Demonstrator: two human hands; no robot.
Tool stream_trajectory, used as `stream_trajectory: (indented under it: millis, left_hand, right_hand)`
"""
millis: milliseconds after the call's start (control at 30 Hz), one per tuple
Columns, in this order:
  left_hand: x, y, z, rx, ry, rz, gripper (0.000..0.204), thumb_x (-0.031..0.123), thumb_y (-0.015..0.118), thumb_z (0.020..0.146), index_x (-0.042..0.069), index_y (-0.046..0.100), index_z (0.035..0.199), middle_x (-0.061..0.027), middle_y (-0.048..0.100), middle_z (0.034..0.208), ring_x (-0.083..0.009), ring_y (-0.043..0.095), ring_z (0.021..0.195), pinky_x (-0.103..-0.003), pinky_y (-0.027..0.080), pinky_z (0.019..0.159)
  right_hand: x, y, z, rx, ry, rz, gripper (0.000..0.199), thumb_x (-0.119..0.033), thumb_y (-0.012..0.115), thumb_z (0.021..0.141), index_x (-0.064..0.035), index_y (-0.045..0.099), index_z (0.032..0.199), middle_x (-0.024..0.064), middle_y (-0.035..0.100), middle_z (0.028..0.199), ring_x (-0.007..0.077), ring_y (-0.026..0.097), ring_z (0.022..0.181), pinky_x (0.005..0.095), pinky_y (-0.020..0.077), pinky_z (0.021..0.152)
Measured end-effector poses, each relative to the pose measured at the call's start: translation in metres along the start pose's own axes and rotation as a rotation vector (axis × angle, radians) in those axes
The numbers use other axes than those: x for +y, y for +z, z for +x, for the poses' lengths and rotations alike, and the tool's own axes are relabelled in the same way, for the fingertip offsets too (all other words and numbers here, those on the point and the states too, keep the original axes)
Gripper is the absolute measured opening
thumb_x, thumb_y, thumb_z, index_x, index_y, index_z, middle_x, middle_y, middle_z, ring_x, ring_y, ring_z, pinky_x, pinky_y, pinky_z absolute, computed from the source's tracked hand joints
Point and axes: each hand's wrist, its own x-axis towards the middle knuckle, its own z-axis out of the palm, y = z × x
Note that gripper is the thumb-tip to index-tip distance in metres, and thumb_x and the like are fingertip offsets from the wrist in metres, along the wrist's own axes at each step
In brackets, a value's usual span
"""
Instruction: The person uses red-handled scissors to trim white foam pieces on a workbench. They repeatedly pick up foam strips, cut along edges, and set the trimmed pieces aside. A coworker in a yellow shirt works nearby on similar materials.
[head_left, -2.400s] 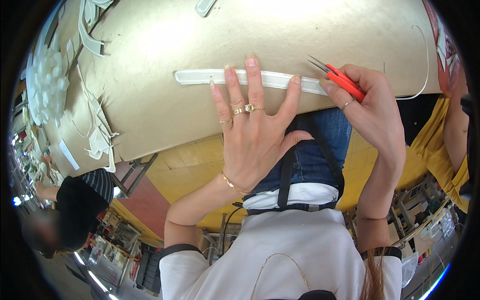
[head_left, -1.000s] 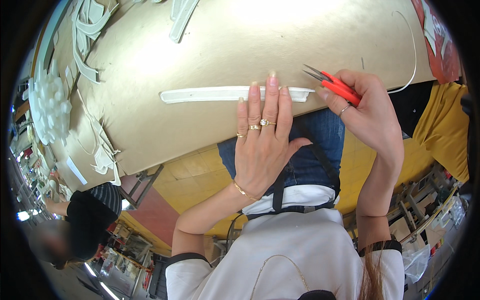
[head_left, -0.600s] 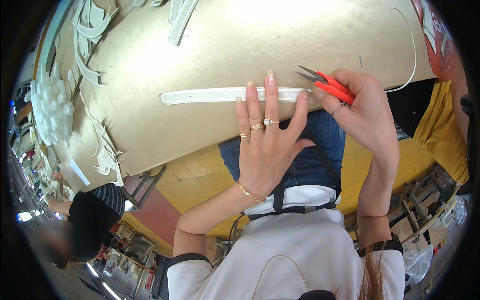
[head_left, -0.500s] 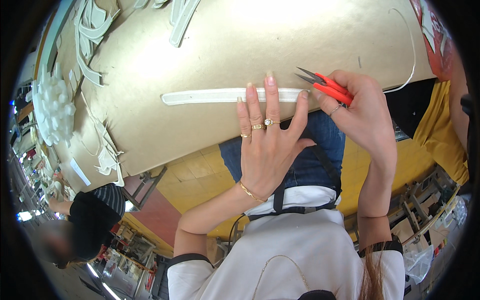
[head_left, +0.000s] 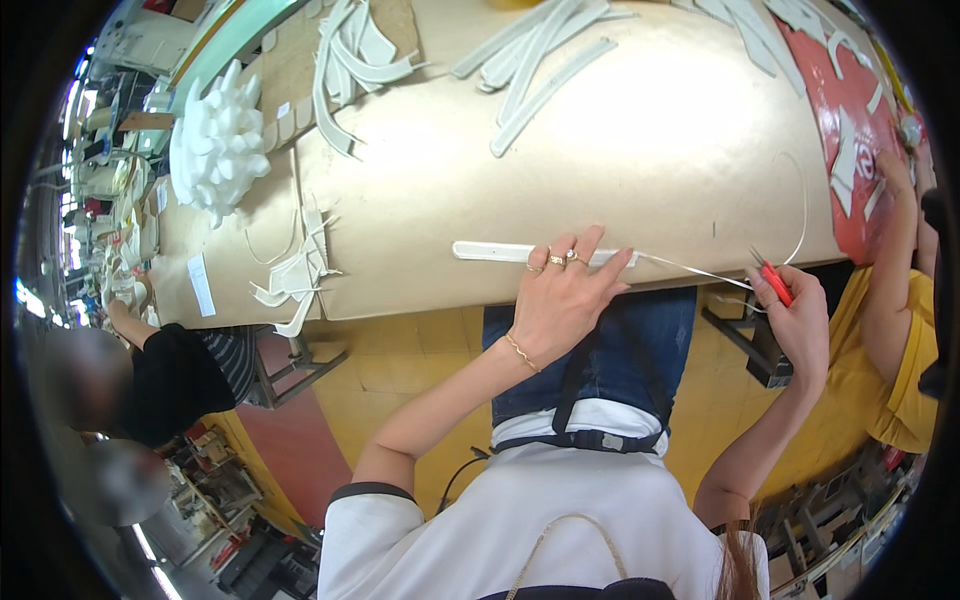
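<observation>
White everywhere on my feed. Far left: a person in a black sleeve (head_left: pixel 175 375) sits at the tan table (head_left: pixel 640 170). Above them, a pile of white spiky foam shapes (head_left: pixel 218 140) sits on the table's left end. Just right of it, loose white curved offcuts (head_left: pixel 297 275) lie near the table's front edge. More white curved strips (head_left: pixel 345 60) lie further back. A bundle of long straight white strips (head_left: pixel 540 55) lies near the far edge.

Centre: the long flat white strip (head_left: pixel 500 251) lies along the table's near edge. My left hand (head_left: pixel 565 295) presses down on its right end. Fingers are side by side and laid flat over it. I see rings on two of them and a bracelet at the wrist.

A thin white trimmed sliver (head_left: pixel 695 270) runs from under the fingertips rightward, off the table edge, to the right hand.

My right hand (head_left: pixel 800 325) hangs off the table's front edge, well apart from the left. It is curled around small red-handled snips (head_left: pixel 772 280), blades pointing up-left. Can't tell if the blades are open. A thin white cord loop (head_left: pixel 800 205) lies on the table above that hand.

Far right: a red mat (head_left: pixel 850 110) with white pieces on it, and another person's arm in a yellow top (head_left: pixel 905 340).
</observation>
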Motion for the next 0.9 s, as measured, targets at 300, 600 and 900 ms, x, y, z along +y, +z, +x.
stream_trajectory:
  millis: [300,600,900]
  left_hand:
    - [-0.005,0.008,0.017,0.219,-0.096,-0.012,0.022,0.023,0.072,0.086,0.019,0.071,0.108,-0.0034,0.061,0.115,-0.0216,0.059,0.091,-0.037,0.039,0.081]
    - [0.002,0.020,0.019,0.285,-0.152,-0.098,0.026,0.012,0.071,0.082,0.017,0.070,0.108,-0.0056,0.061,0.111,-0.0258,0.059,0.086,-0.039,0.046,0.074]
    - [-0.006,0.018,0.022,0.245,-0.067,-0.096,0.033,0.010,0.070,0.079,0.018,0.070,0.112,-0.0081,0.060,0.110,-0.0278,0.060,0.085,-0.039,0.050,0.072]
  right_hand:
    - [-0.094,-0.014,0.085,0.458,-0.543,0.120,0.037,-0.038,0.069,0.090,-0.0009,0.065,0.090,0.0179,0.061,0.071,0.0351,0.063,0.070,0.0409,0.0503,0.067]
    - [-0.051,0.081,0.010,0.415,-0.341,-0.040,0.044,-0.039,0.062,0.095,-0.0054,0.060,0.123,0.0192,0.054,0.113,0.0377,0.067,0.084,0.0449,0.0537,0.070]
    - [-0.053,0.143,-0.032,0.619,-0.541,0.037,0.032,-0.021,0.068,0.090,-0.0060,0.065,0.117,0.0115,0.062,0.099,0.0293,0.064,0.081,0.0397,0.0485,0.067]
